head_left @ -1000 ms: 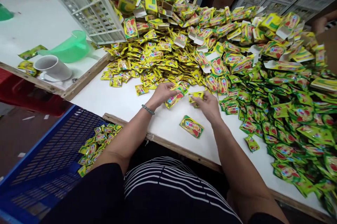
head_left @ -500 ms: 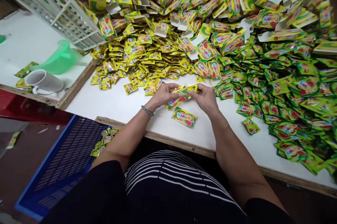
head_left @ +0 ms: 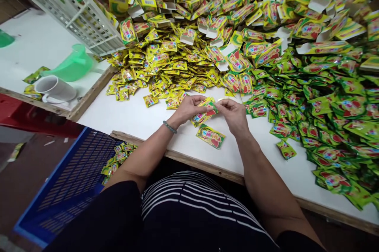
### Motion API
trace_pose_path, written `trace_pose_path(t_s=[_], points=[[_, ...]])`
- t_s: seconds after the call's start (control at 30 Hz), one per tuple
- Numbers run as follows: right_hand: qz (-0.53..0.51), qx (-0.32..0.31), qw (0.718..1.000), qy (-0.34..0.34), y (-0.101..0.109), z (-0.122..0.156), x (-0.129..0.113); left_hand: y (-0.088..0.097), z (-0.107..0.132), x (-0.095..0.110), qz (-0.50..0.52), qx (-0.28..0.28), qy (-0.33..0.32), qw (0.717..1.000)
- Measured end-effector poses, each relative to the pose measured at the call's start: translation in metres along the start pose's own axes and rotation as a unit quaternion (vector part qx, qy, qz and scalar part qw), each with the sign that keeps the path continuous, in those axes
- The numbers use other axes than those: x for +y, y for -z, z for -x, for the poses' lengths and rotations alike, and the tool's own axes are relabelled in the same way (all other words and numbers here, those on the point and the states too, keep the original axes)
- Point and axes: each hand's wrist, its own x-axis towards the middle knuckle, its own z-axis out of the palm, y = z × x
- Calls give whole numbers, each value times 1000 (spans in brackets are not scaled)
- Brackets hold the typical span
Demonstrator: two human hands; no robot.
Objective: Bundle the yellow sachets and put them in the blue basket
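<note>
My left hand [head_left: 191, 109] is closed around a small printed candy box [head_left: 204, 114], yellow and green with watermelon pictures. The fingers of my right hand [head_left: 233, 114] are pinched together at the box's right end, where a pale edge shows between them. Whether that edge belongs to a flap of the box, I cannot tell. Just below the hands, a flat green-and-yellow packet [head_left: 211, 136] lies on the white table [head_left: 180, 137]. Beyond my left hand spreads a heap of yellow sachets [head_left: 166, 62]; a heap of green sachets [head_left: 325, 114] lies right of my right hand.
Many open candy boxes [head_left: 237, 11] are piled at the back. To the left are a white plastic basket [head_left: 85, 15], a green scoop [head_left: 71, 64] and a white mug [head_left: 56, 90]. A blue crate [head_left: 68, 189] with sachets stands below the table's wooden edge.
The view has shifted slightly, moving the scene right and down. My right hand has moved a little away from my left hand, and the box's yellow end no longer shows between them.
</note>
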Motion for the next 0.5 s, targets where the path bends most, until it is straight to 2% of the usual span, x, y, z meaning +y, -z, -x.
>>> trace_pose_path(t_s=[0.13,0.2,0.27,0.4,0.5], points=[[126,21,987,95,-9,8,-6,0,2,-1,9,21,-26,999],[152,1,982,110,-12,10,-9,0,2,-2,-9,20,-52,998],[124,-19,987,103,-14,9,-10,-1,2,-3,-22,19,-82,996],[-33,-5,998,53,-16,7,-6,-2,1,-3,-18,49,-136,989],[-64,-21,997,26,-17,8,-4,-1,2,-3,-9,41,-131,991]])
